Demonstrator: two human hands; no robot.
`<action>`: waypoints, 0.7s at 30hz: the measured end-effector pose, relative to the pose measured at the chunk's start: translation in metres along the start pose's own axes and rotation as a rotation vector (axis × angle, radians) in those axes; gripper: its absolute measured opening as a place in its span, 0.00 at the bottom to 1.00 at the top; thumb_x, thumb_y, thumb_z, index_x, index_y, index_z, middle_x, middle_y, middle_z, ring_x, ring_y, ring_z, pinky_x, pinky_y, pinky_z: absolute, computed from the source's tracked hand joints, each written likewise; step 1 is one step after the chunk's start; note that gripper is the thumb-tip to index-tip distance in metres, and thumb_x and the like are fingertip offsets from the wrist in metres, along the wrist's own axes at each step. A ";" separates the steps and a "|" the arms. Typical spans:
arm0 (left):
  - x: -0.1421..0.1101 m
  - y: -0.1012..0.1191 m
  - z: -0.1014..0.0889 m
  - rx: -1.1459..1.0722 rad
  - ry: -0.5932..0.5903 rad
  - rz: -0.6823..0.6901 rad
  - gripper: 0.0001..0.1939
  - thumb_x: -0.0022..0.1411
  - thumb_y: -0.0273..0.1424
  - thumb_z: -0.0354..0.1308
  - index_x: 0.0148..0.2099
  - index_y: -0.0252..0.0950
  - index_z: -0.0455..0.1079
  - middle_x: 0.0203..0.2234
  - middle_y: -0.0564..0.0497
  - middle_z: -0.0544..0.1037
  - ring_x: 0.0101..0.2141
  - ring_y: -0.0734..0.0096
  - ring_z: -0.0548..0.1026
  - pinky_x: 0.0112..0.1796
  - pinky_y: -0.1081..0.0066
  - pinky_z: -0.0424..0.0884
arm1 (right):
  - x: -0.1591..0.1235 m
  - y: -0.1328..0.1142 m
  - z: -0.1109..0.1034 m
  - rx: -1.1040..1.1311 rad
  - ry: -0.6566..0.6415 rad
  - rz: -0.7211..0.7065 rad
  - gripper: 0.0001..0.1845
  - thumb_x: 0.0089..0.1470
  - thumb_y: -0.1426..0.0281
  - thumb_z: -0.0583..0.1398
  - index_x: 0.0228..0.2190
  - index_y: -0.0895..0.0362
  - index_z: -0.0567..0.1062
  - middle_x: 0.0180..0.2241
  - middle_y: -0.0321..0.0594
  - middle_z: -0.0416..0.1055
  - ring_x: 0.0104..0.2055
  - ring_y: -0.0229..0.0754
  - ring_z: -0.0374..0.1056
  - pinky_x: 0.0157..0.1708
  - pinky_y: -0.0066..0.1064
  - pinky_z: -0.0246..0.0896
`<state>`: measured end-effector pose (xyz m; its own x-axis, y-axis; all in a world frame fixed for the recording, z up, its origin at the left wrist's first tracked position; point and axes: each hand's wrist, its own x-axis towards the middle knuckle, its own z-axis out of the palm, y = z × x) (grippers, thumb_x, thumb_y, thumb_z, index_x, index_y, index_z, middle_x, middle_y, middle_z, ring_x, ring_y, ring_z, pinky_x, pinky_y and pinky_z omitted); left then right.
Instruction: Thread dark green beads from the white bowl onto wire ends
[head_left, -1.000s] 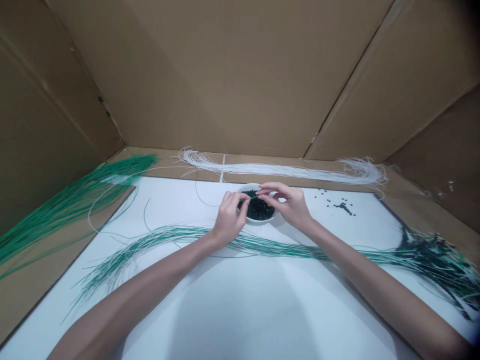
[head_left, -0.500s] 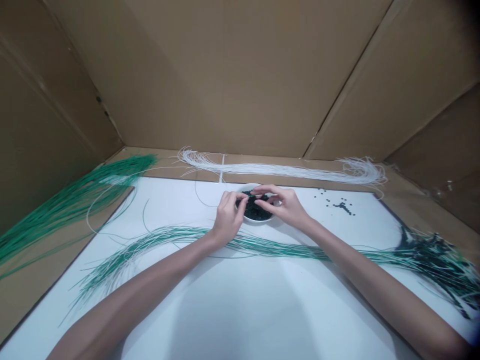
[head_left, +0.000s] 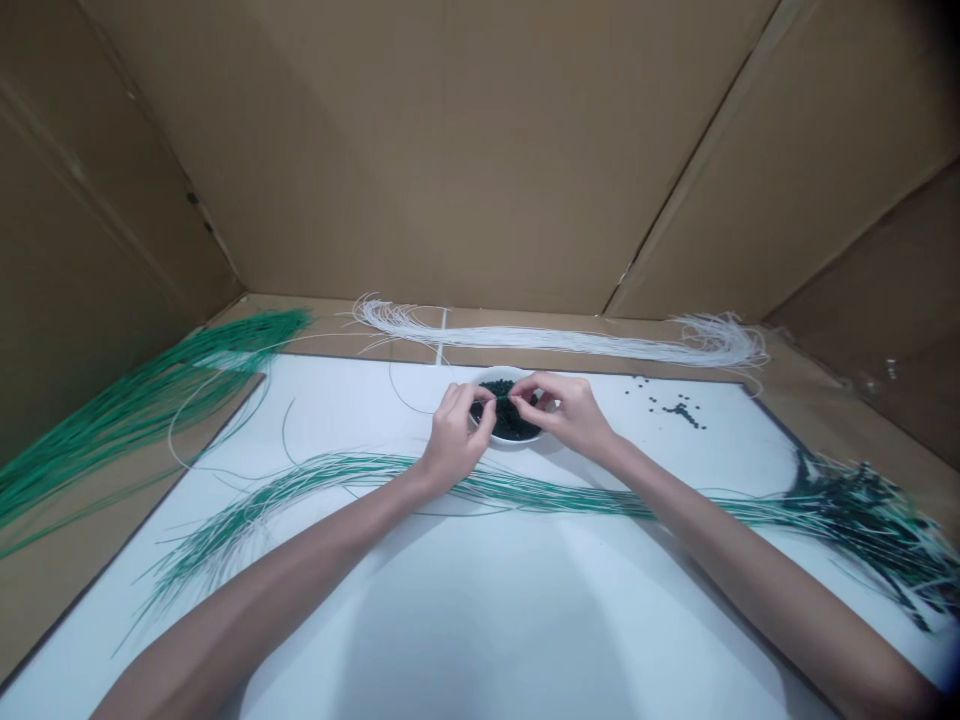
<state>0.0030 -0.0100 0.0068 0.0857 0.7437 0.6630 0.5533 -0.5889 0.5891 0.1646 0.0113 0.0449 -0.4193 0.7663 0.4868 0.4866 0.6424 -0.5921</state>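
Note:
A white bowl [head_left: 517,443] full of small dark beads [head_left: 517,425] sits on the white board. Above its left side, my left hand [head_left: 454,430] pinches a thin strand [head_left: 409,408] that curves away behind it to the left. A short green bit of strand seems to show between the two hands. My right hand [head_left: 570,415] is over the bowl's right side, thumb and forefinger pressed together; what lies between those fingertips is too small to make out. Beneath both forearms runs a bundle of green and white strands [head_left: 570,495].
Dark beads end the bundle at the right [head_left: 862,510]. Loose beads [head_left: 682,412] are scattered right of the bowl. A white strand bundle [head_left: 525,340] lies along the back, a green one [head_left: 187,375] at the left. Cardboard walls [head_left: 450,150] enclose the back and sides.
My right thumb and forefinger have closed from a spread pose into a pinch, near the left fingertips. The left hand keeps its pinch, almost in place.

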 end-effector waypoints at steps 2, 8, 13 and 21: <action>0.000 0.001 0.000 -0.002 -0.003 0.007 0.03 0.56 0.27 0.50 0.35 0.35 0.62 0.27 0.52 0.69 0.31 0.73 0.65 0.33 0.73 0.63 | 0.000 0.000 0.001 -0.003 -0.002 -0.005 0.04 0.46 0.73 0.56 0.25 0.59 0.71 0.24 0.37 0.70 0.24 0.32 0.63 0.22 0.22 0.60; 0.002 0.003 -0.002 -0.032 -0.056 0.058 0.08 0.56 0.28 0.52 0.40 0.36 0.64 0.30 0.51 0.70 0.34 0.72 0.66 0.37 0.71 0.63 | -0.001 -0.002 0.003 -0.050 -0.019 -0.036 0.03 0.46 0.73 0.55 0.24 0.59 0.69 0.24 0.37 0.68 0.23 0.32 0.61 0.22 0.22 0.59; 0.003 0.003 -0.003 -0.056 -0.053 0.067 0.06 0.58 0.29 0.50 0.37 0.36 0.66 0.29 0.51 0.71 0.34 0.72 0.66 0.37 0.71 0.64 | 0.000 -0.004 0.001 -0.085 -0.044 -0.051 0.04 0.47 0.73 0.54 0.24 0.58 0.68 0.24 0.37 0.68 0.23 0.32 0.60 0.23 0.23 0.59; 0.002 0.003 -0.003 -0.050 -0.034 0.026 0.05 0.57 0.30 0.51 0.36 0.36 0.66 0.28 0.51 0.70 0.32 0.73 0.66 0.34 0.72 0.63 | 0.000 -0.001 0.000 -0.064 -0.051 -0.033 0.04 0.47 0.72 0.54 0.24 0.58 0.68 0.24 0.37 0.68 0.23 0.33 0.61 0.23 0.23 0.59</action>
<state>0.0022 -0.0106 0.0114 0.1279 0.7376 0.6631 0.5086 -0.6227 0.5946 0.1643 0.0106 0.0456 -0.4736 0.7442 0.4710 0.5189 0.6679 -0.5335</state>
